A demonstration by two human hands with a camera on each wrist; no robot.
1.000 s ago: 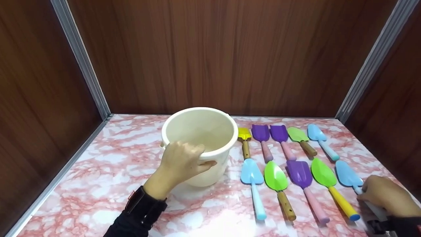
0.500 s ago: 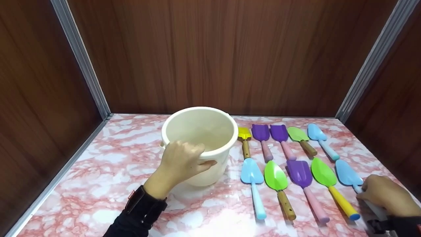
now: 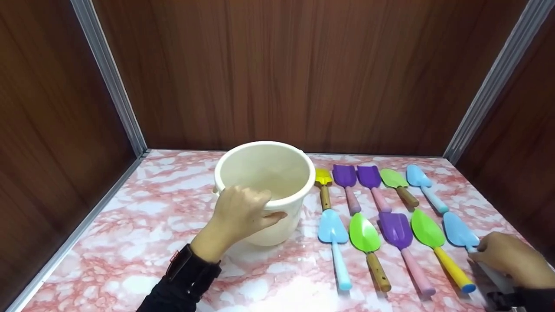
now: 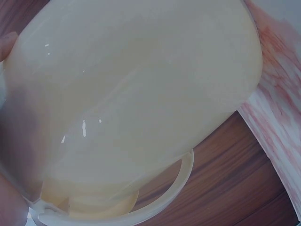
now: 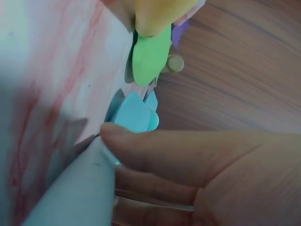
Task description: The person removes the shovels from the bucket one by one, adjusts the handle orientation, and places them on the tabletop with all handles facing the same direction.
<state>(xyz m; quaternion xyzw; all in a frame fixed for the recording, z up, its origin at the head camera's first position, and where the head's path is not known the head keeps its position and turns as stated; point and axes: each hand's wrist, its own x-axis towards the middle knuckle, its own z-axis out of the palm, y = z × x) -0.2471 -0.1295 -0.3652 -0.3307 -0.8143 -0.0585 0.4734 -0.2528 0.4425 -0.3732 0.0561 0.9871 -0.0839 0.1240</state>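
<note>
In the head view a cream plastic bucket [image 3: 279, 227] stands upright on the table. My left hand [image 3: 238, 210] grips its near rim, fingers over the inside edge and thumb along the outer wall. The left wrist view is mostly filled by the bucket's wall [image 4: 155, 94], with its curved handle [image 4: 164, 200] hanging below. At the far right, my right hand [image 3: 514, 255] pinches the handle of a light blue garden trowel [image 3: 458, 229]. Close up in the right wrist view, the thumb presses against that pale handle [image 5: 80, 188] where it meets the blade.
Two rows of hand trowels lie right of the bucket, among them a yellow one [image 3: 323, 177], a purple one [image 3: 395, 227] and a green one [image 3: 427, 227]. Brown wood-look panels [image 3: 286, 78] enclose the pink marbled tabletop [image 3: 143, 242] at the back and sides.
</note>
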